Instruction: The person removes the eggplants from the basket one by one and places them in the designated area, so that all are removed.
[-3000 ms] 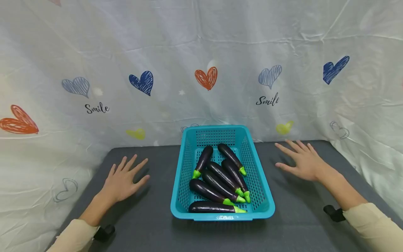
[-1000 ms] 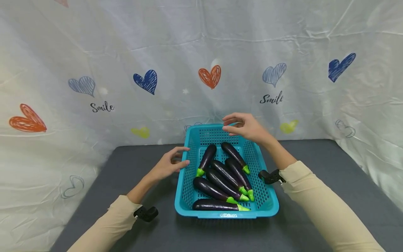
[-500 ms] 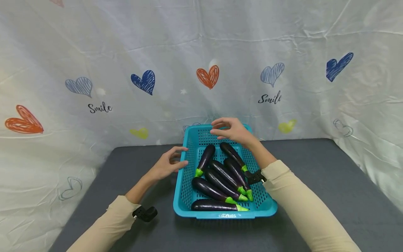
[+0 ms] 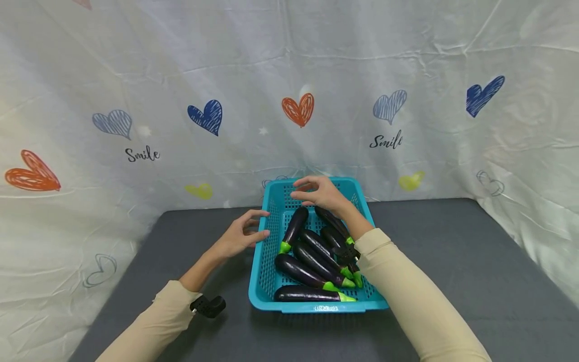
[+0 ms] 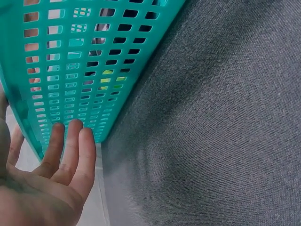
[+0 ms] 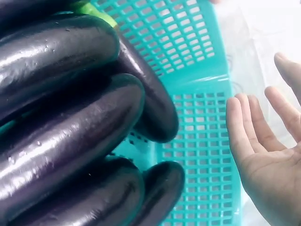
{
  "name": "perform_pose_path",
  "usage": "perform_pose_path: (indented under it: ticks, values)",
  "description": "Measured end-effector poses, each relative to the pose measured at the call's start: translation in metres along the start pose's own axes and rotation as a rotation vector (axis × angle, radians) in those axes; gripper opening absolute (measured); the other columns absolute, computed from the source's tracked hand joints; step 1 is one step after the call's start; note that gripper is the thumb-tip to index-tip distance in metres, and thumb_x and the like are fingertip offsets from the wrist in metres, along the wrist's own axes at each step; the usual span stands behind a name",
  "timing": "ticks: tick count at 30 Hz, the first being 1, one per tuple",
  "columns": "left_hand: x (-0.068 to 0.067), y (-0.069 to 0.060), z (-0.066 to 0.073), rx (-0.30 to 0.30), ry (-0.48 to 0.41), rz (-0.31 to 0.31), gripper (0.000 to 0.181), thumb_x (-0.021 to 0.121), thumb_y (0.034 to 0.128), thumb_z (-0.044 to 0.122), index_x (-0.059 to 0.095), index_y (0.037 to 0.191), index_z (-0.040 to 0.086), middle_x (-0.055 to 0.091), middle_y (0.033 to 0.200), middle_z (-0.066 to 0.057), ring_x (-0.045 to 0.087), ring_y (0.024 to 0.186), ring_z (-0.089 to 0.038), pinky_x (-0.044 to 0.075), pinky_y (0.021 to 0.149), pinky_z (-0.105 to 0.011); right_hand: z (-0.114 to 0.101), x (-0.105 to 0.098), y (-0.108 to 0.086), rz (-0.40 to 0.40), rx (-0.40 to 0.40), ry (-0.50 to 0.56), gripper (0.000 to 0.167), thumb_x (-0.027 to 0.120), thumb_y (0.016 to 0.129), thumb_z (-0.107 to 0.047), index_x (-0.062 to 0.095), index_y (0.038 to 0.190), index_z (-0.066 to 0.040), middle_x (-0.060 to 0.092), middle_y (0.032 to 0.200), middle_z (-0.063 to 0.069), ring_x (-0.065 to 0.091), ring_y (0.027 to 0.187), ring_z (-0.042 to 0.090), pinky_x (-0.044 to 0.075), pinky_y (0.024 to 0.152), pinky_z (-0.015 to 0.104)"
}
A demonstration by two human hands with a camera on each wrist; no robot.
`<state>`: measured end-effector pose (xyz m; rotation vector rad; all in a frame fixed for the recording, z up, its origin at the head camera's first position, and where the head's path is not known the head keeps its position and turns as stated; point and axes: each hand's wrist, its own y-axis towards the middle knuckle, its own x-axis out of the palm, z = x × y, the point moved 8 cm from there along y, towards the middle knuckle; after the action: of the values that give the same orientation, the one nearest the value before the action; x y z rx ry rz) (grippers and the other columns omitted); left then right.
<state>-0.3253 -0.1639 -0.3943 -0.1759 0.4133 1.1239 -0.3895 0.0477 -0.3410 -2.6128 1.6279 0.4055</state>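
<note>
At the near edge, pale sleeves (image 4: 151, 322) are seen, with a black device (image 4: 209, 306) worn at each wrist, above the dark table (image 4: 452, 261). On it a blue basket (image 4: 267, 304) is set, its long axis directed away from the viewer, and seven eggplants (image 4: 314, 262) are contained in it. The nearest is laid crosswise along the front wall, stem pointed right. Behind it, five are slanted from far left to near right, green stems turned toward the near right; the far-left one is tilted the other way, stem pointed near left. By the left rim the left hand (image 4: 237, 236) is placed, fingers and thumb parted wide; whether the wall is touched cannot be told. Over the basket's far part the right hand (image 4: 323, 193) is held, fingers loosely bent, thumb parted from them. Beyond, a heart-printed curtain (image 4: 253, 60) is hung.
</note>
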Motion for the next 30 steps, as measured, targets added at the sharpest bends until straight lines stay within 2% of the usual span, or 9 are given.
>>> perform_pose_path:
  ticks: [6, 9, 14, 21, 30]
  values:
    - [0.002, 0.002, 0.005, 0.019, 0.004, -0.007, 0.052, 0.066, 0.1024, 0.021, 0.045, 0.150, 0.013, 0.045, 0.147, -0.024, 0.053, 0.126, -0.042, 0.057, 0.084, -0.049, 0.015, -0.002, 0.003, 0.013, 0.055, 0.030, 0.045, 0.073, 0.097, -0.014, 0.059, 0.136, 0.002, 0.057, 0.131, 0.023, 0.056, 0.122, 0.045, 0.050, 0.098, 0.051]
    - [0.001, 0.002, 0.006, 0.021, 0.016, -0.003, 0.052, 0.066, 0.1024, 0.021, 0.046, 0.150, 0.013, 0.046, 0.145, -0.023, 0.055, 0.124, -0.040, 0.057, 0.083, -0.049, 0.024, -0.002, 0.003, 0.022, 0.074, 0.025, 0.049, 0.074, 0.096, -0.015, 0.057, 0.138, 0.003, 0.058, 0.131, 0.023, 0.057, 0.121, 0.043, 0.050, 0.098, 0.050]
    - [0.001, 0.000, 0.004, 0.012, 0.039, 0.002, 0.052, 0.066, 0.1026, 0.021, 0.046, 0.150, 0.014, 0.049, 0.143, -0.023, 0.058, 0.120, -0.039, 0.057, 0.082, -0.049, 0.038, -0.001, 0.002, 0.019, 0.074, -0.034, 0.053, 0.076, 0.095, -0.016, 0.056, 0.140, 0.003, 0.054, 0.137, 0.026, 0.056, 0.123, 0.036, 0.049, 0.099, 0.052]
    - [0.001, -0.001, 0.004, 0.008, 0.035, 0.004, 0.052, 0.066, 0.1022, 0.022, 0.046, 0.149, 0.015, 0.050, 0.141, -0.023, 0.058, 0.119, -0.039, 0.057, 0.083, -0.050, 0.047, 0.001, 0.000, 0.022, 0.052, -0.146, 0.060, 0.081, 0.091, -0.020, 0.057, 0.142, -0.001, 0.051, 0.144, 0.023, 0.046, 0.134, 0.039, 0.044, 0.102, 0.055]
    - [0.000, 0.001, 0.000, 0.009, 0.032, 0.004, 0.051, 0.067, 0.1022, 0.022, 0.047, 0.149, 0.014, 0.051, 0.139, -0.023, 0.059, 0.117, -0.038, 0.056, 0.083, -0.051, 0.050, 0.006, 0.002, 0.009, 0.051, -0.215, 0.065, 0.083, 0.089, -0.018, 0.054, 0.145, -0.002, 0.045, 0.149, 0.023, 0.044, 0.135, 0.042, 0.042, 0.105, 0.054]
